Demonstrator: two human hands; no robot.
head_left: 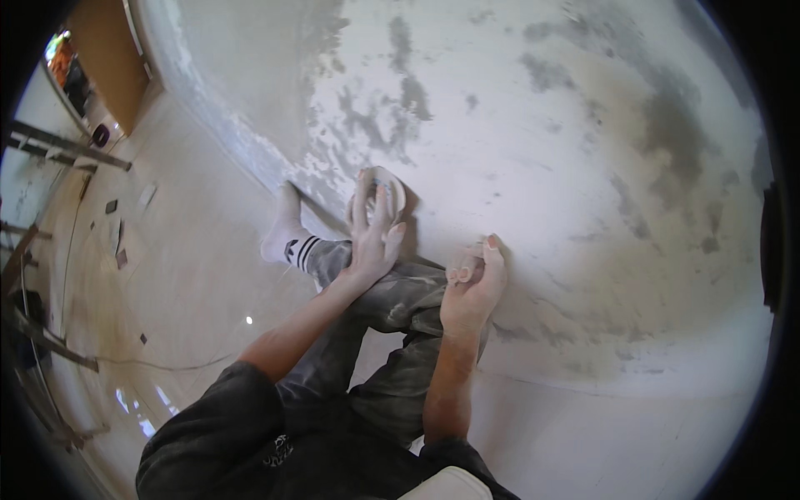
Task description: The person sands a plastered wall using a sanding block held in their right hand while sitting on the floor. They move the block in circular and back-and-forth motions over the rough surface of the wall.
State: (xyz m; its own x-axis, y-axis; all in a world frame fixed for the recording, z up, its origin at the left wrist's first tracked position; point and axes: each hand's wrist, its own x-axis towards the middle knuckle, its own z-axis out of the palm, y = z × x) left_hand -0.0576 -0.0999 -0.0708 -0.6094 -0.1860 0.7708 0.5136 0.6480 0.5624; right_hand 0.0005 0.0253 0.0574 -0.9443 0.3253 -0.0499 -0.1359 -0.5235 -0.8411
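My left hand [373, 234] lies over a round, dust-coated disc-shaped object [392, 187], its fingers spread across the top and its rim near the wall. Whether it is a sanding pad cannot be told. My right hand [475, 272] is beside the patchy white and grey wall [500, 137], its fingers curled and the index fingertip at the surface; nothing is plainly seen in it, and the palm is partly hidden. White dust covers both hands. Below them are my dusty dark trousers [400, 300] and a white striped sock [290, 234].
Wooden trestle-like frames [69, 147] stand at the far left. Small scraps [117, 237] and a cable [169, 367] lie on the dusty floor [187, 262]. A brown door [109, 62] stands at the upper left, with an orange-clad person [61, 62] partly visible beyond it.
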